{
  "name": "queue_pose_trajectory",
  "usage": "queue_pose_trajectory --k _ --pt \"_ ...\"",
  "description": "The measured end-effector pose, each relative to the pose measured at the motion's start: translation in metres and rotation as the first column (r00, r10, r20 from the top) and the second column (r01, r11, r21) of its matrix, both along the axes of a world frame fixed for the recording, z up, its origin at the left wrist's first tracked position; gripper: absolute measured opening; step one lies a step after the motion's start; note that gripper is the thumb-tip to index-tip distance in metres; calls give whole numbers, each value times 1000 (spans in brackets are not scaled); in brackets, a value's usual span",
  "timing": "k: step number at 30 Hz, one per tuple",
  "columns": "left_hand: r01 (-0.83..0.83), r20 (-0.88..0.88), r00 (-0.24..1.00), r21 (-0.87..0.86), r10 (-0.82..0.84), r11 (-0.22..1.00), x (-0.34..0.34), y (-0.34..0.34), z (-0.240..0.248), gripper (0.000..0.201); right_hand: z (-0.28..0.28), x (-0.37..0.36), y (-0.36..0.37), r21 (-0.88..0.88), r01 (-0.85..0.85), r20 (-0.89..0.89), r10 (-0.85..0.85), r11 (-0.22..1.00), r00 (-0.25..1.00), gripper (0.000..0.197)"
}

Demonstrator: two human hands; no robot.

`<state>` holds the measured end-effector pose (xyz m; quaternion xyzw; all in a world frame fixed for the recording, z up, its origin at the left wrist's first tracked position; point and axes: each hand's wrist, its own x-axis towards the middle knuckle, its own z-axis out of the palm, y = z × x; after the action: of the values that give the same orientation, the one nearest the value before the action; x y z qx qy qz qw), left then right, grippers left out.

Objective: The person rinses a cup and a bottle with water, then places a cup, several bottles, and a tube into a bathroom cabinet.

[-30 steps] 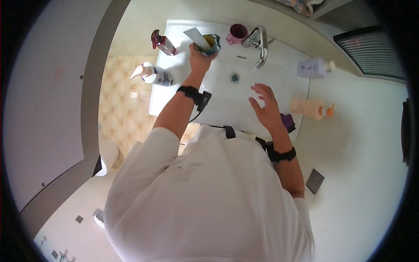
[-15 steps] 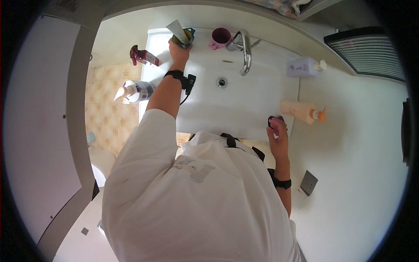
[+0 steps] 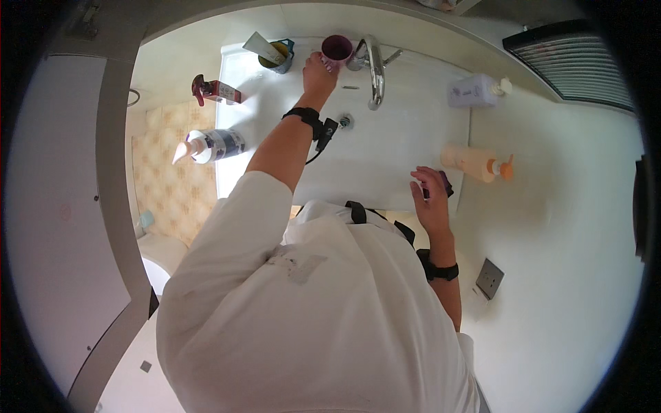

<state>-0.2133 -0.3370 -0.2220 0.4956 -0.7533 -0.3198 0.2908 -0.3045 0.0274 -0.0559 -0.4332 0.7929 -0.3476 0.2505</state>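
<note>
My left hand reaches across to the back of the washbasin, its fingers closed at the handle side of a pink mug. Just left of it stands a blue-green cup with a white tube leaning out of its top. Over the basin's front right corner, my right hand has its fingers curved and its thumb apart. A small dark purple thing shows behind those fingers; its kind is unclear, and the hand partly covers it.
A chrome faucet stands right of the mug. A red spray bottle and a white pump bottle line the left side of the white basin. Lilac and orange pump bottles stand at the right edge.
My left hand has let go of the blue-green cup and moved right to the pink mug. The fingers of my right hand have shifted, with the thumb now farther out. The view has tilted slightly.
</note>
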Motion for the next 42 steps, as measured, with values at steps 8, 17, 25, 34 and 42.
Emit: queue_pose_trajectory --k 8,17,25,34,42 --pt "79 -45 996 67 -76 995 37 49 8 17 -16 9 31 -85 78 20 -76 993 997 14" --pt "500 -498 852 683 -162 531 41 108 21 15 -39 19 9 -11 33 63 -33 999 997 16" --pt "613 -554 710 790 434 6 25 114 25 18 -46 27 -28 -113 145 233 -116 983 966 17" --pt "597 -554 734 802 392 16 33 124 45 24 -90 -4 -128 -27 34 -52 -35 999 998 57" --pt "507 -516 780 853 355 126 52 120 68 28 -102 -21 -195 332 -119 98 92 936 991 73"
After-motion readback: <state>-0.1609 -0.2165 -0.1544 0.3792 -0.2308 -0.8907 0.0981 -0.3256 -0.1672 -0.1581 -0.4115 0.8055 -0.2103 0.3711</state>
